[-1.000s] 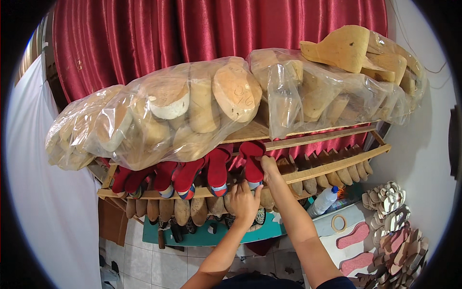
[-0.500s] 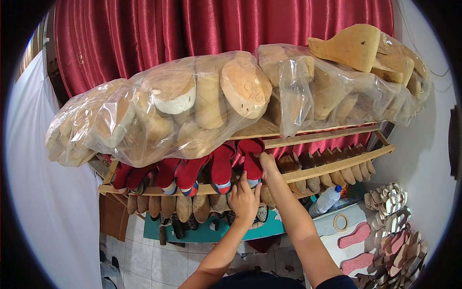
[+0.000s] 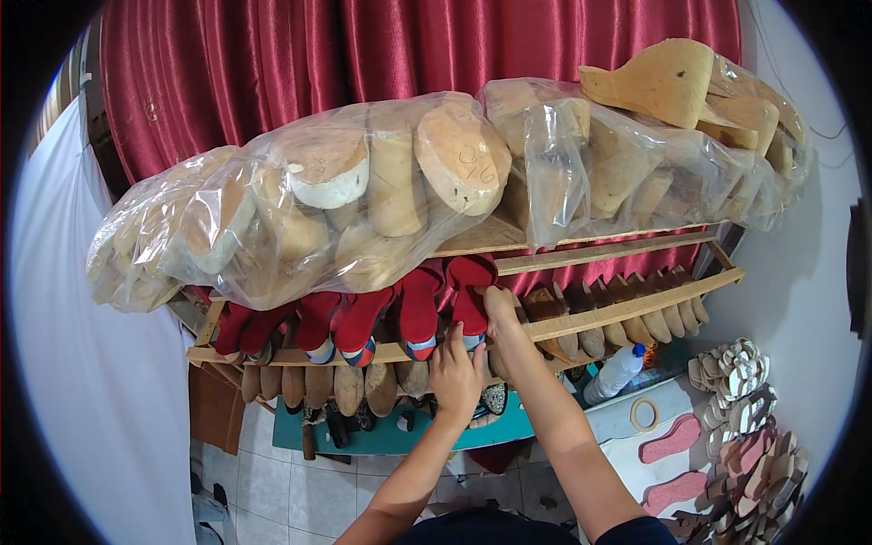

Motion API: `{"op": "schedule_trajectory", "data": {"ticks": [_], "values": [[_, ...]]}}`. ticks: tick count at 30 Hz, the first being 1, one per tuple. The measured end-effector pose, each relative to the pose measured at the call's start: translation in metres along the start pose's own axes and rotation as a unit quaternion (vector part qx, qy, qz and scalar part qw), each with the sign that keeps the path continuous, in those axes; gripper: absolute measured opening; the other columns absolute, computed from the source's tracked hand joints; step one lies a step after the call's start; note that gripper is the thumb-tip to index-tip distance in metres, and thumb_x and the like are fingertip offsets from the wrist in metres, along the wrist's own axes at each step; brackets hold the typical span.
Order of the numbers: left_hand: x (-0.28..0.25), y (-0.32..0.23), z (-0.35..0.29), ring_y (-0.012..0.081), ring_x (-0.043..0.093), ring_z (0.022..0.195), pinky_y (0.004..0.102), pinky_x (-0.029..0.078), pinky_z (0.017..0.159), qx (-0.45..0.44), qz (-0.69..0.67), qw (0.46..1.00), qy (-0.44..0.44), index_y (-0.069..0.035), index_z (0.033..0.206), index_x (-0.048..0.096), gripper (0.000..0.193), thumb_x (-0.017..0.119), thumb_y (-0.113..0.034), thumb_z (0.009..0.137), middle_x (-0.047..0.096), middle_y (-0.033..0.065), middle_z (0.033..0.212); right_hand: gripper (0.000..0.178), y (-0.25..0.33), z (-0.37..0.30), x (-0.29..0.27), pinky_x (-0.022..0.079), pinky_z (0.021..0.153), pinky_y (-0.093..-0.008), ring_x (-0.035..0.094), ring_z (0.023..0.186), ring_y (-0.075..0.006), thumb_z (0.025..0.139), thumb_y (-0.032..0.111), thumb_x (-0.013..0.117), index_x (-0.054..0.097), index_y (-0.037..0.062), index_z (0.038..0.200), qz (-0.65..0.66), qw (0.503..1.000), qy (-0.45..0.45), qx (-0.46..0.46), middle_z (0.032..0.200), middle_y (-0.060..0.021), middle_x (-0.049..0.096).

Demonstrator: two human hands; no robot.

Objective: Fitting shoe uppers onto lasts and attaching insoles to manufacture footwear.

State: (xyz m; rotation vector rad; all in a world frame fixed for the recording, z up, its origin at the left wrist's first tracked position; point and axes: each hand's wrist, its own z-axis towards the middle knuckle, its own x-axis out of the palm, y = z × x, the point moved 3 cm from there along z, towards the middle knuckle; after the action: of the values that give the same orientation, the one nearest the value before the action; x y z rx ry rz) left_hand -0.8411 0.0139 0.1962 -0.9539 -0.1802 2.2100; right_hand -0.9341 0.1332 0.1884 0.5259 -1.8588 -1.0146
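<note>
A wooden rack [image 3: 627, 313] holds a row of red shoe lasts [image 3: 359, 322] with striped tips, standing toe down. My right hand [image 3: 501, 313] grips the rightmost red last [image 3: 468, 300] near its top. Just below, my left hand [image 3: 457, 374] presses against the lower end of the same last at the rack's front rail. Above them lie clear plastic bags [image 3: 363, 204] stuffed with pale wooden lasts. To the right of my hands stand brown wooden lasts [image 3: 627, 304] on the same shelf.
A lower shelf carries tan lasts [image 3: 350, 389]. A plastic bottle [image 3: 618, 372] and a tape roll [image 3: 646, 414] rest on a teal table. Stacked shoe soles [image 3: 736, 381] and pink insoles [image 3: 677, 438] sit at the right. Red curtain [image 3: 454, 45] behind, tiled floor [image 3: 272, 490] below.
The view has shifted slightly. Both hands stay on the rightmost red last, the left hand a little higher against it.
</note>
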Motion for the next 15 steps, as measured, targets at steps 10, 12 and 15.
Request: {"op": "schedule_trajectory", "data": {"ticks": [10,12,15], "values": [[-0.005,0.006,-0.007,0.0310,0.054,0.094,0.0357,0.045,0.076,0.000,-0.035,0.999,0.033,0.004,0.118,0.038,0.049,0.055,-0.023,0.080,0.052,0.0192,0.109,0.033,0.013,-0.036,-0.021,0.037,0.087,-0.0284,0.051,0.100,-0.0201,0.081,0.014,0.055,0.052,-0.0078,0.105,-0.113,0.987,0.113,-0.023,0.103,-0.0161,0.056],[-0.004,0.009,-0.009,0.0314,0.054,0.094,0.0355,0.046,0.076,-0.002,-0.037,0.998,0.041,0.005,0.119,0.037,0.051,0.055,-0.023,0.081,0.051,0.0197,0.109,0.035,0.024,-0.066,-0.013,0.034,0.090,-0.0278,0.048,0.102,-0.0189,0.082,0.014,0.054,0.050,-0.0081,0.108,-0.158,0.980,0.110,-0.052,0.107,-0.0160,0.054],[-0.004,0.009,-0.008,0.0318,0.054,0.095,0.0349,0.046,0.077,0.015,-0.033,0.999,0.030,0.005,0.120,0.036,0.051,0.054,-0.022,0.081,0.051,0.0205,0.110,0.038,0.021,-0.069,-0.013,0.029,0.094,-0.0269,0.044,0.108,-0.0182,0.083,0.014,0.053,0.047,-0.0087,0.112,-0.196,0.971,0.117,-0.076,0.113,-0.0169,0.050]]}}
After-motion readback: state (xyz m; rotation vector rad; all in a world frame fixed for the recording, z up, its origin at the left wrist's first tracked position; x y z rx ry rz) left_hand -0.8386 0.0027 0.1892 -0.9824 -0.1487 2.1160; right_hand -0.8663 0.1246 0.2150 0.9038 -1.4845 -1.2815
